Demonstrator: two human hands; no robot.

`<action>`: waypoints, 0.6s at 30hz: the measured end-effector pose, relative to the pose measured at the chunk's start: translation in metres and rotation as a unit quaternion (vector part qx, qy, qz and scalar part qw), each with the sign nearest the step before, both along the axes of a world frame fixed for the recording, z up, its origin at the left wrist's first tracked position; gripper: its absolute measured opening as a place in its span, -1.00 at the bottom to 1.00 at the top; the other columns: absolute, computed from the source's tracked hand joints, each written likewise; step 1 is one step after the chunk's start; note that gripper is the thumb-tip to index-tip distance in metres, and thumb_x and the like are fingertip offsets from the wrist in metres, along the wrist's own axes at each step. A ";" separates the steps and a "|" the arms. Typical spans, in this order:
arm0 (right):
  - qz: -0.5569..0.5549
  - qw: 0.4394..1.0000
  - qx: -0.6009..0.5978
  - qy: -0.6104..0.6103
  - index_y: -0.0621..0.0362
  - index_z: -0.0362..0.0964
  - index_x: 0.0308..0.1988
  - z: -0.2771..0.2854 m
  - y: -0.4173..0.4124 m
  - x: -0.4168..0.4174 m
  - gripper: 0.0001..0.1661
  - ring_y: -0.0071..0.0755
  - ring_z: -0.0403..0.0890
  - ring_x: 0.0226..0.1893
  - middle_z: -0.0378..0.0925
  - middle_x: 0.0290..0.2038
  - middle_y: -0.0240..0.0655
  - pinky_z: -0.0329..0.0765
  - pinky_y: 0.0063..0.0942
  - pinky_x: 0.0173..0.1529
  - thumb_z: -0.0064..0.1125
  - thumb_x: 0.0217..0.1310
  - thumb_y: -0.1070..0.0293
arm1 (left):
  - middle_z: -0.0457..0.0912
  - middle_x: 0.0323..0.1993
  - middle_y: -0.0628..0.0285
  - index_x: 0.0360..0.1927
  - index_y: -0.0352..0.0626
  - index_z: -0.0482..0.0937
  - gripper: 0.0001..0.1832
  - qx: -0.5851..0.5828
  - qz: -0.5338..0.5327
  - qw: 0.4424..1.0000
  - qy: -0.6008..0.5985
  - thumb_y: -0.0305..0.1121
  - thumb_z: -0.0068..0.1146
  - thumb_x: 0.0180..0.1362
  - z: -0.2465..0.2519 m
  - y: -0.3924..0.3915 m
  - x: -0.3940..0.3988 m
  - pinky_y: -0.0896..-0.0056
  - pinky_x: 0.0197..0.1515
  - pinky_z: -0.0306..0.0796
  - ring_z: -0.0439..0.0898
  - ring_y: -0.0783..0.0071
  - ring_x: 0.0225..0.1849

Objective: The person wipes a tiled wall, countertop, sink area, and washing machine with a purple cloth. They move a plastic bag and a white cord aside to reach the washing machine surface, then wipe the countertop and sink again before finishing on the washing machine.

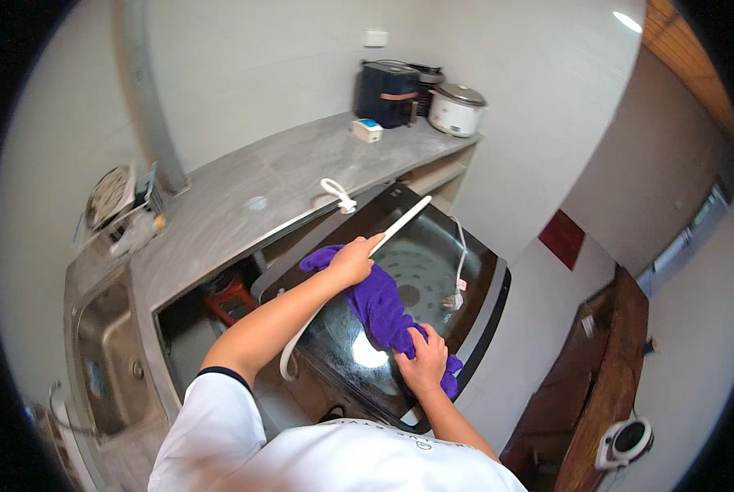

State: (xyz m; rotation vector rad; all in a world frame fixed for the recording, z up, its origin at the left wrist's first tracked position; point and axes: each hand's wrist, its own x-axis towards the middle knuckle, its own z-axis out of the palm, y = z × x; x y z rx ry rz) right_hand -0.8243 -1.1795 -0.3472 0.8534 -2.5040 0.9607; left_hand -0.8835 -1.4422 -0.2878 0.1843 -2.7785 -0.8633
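Note:
Before me stands what looks like a top-loading washing machine with a dark glossy lid [484,252]. A white hose or tube [407,218] runs slantwise across it, its lower end curving down past the near left edge. My left hand [356,261] is closed around the hose and a purple cloth [373,301] at once. Bunched and twisted, the cloth stretches over the lid to my right hand [423,360], which grips its other end. The palm sides of both hands are hidden. On the lid's right part lies a white power cord with a plug [456,300].
A grey counter [231,190] runs behind, carrying an air fryer [388,92], a rice cooker [458,111], a small box [367,130], a coiled white cord [339,194] and a dish rack [133,221]. Left is a steel sink [112,344]; below, a red stool [231,301]. Wooden furniture [607,344] stands right.

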 end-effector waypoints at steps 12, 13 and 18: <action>0.044 0.999 0.031 0.004 0.15 0.47 -0.05 -0.010 0.005 -0.001 -0.43 0.15 0.43 -0.02 0.41 0.06 -0.06 0.37 -0.03 0.04 0.31 -0.15 0.20 | 0.45 -0.07 0.08 0.21 -0.09 0.35 -0.39 -0.160 0.371 0.914 0.048 -0.29 0.22 0.03 -0.014 0.060 0.135 0.09 0.01 0.24 0.41 0.12 -0.01; 0.044 0.998 0.031 0.024 0.16 0.46 -0.04 -0.012 0.006 0.000 -0.42 0.15 0.44 -0.03 0.41 0.06 -0.05 0.38 -0.02 0.04 0.31 -0.14 0.20 | 0.46 -0.10 0.09 0.19 -0.08 0.35 -0.42 -0.140 0.397 0.907 0.010 -0.27 0.19 0.06 -0.017 0.061 0.147 0.08 -0.03 0.25 0.41 0.14 -0.01; 0.134 0.985 0.026 0.105 0.16 0.56 -0.15 -0.021 0.021 -0.012 -0.50 0.07 0.50 -0.15 0.53 -0.09 -0.10 0.43 -0.10 -0.06 0.31 -0.06 0.07 | 0.45 -0.04 0.10 0.23 -0.07 0.33 -0.45 -0.126 0.396 0.908 0.055 -0.28 0.13 0.14 -0.056 0.061 0.160 0.02 0.12 0.21 0.36 0.16 0.07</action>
